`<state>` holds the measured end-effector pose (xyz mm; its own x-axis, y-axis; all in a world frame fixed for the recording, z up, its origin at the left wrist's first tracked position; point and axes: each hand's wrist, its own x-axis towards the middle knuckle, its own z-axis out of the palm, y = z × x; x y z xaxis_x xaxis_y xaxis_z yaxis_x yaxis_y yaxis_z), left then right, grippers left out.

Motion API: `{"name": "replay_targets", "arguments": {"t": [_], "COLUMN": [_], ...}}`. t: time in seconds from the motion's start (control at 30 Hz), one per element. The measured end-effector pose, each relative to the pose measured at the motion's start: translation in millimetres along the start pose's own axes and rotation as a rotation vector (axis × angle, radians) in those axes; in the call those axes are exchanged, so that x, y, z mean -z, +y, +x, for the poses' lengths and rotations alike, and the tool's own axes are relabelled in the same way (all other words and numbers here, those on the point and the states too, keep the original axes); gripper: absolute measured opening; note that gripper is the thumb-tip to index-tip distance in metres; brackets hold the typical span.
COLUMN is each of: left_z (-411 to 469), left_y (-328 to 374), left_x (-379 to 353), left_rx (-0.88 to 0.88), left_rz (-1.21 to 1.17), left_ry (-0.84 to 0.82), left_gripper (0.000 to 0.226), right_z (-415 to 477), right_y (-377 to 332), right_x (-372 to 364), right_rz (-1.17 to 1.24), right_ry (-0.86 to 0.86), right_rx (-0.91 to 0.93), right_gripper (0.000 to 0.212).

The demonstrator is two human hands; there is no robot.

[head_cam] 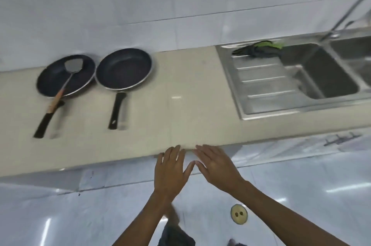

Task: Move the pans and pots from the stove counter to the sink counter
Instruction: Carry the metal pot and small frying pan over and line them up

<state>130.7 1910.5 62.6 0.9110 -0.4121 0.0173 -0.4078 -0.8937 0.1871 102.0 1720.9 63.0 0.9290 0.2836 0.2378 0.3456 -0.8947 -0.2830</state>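
Two dark non-stick frying pans lie side by side on the beige counter (190, 109), handles pointing toward me. The left pan (50, 81) holds a metal spatula (73, 66) with a wooden grip resting across its rim. The right pan (123, 69) has nothing in it. My left hand (170, 171) and my right hand (217, 165) hover flat, fingers spread, side by side at the counter's front edge. Both hold nothing and sit well to the right of the pans.
A stainless steel sink (325, 73) with a ribbed drainboard (263, 83) is set into the counter at right, with a tap (347, 10) over it. A dark and green cloth (261, 50) lies on the sink's back rim. White tiled wall behind, glossy floor with a drain (239, 214) below.
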Motion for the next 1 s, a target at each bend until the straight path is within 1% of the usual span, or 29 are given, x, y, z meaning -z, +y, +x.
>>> {"name": "replay_targets", "arguments": {"t": [0.1,0.27,0.4,0.5,0.57,0.73,0.8,0.9,0.93,1.0], "left_z": [6.3,27.7,58.2,86.9,105.6,152.9,173.5,201.9,213.3,235.0], "left_y": [104.1,281.0,409.8,502.2,564.8,718.6,782.3,870.2,901.3,955.4], "left_x": [-10.5,-21.8,-24.0,-26.9,-33.1,-62.6,-76.6,-88.2,-92.4,-98.7], "left_rx": [-0.174,-0.417,-0.600,-0.749,-0.836,-0.974,-1.009,-1.029,-1.054,-1.093], "left_rz": [-0.039,-0.093,-0.090,-0.096,-0.086,-0.079,-0.085,-0.128,-0.129,-0.120], "left_ry": [0.011,0.003,-0.014,0.000,-0.022,-0.058,-0.100,-0.122,-0.102,-0.126], "left_gripper": [0.055,0.066,0.071,0.069,0.070,0.080,0.083,0.085,0.086,0.087], "right_z": [-80.3,-206.1,-282.8,-332.6,-365.5,-431.4,-454.7,-483.9,-493.6,-510.4], "right_y": [60.7,157.0,223.9,271.3,304.6,403.4,449.5,512.3,536.3,579.6], "right_x": [49.2,140.7,212.6,258.1,282.6,336.9,359.9,395.2,407.3,431.4], "right_rz": [-0.104,-0.240,-0.292,-0.315,-0.334,-0.353,-0.350,-0.353,-0.381,-0.368], "right_ry": [0.012,0.042,0.030,0.047,0.047,0.075,0.071,0.078,0.074,0.081], "right_rx": [-0.120,-0.405,-0.638,-0.801,-0.908,-1.107,-1.172,-1.244,-1.252,-1.279], "right_gripper": [0.042,0.050,0.055,0.058,0.059,0.063,0.064,0.066,0.065,0.064]}}
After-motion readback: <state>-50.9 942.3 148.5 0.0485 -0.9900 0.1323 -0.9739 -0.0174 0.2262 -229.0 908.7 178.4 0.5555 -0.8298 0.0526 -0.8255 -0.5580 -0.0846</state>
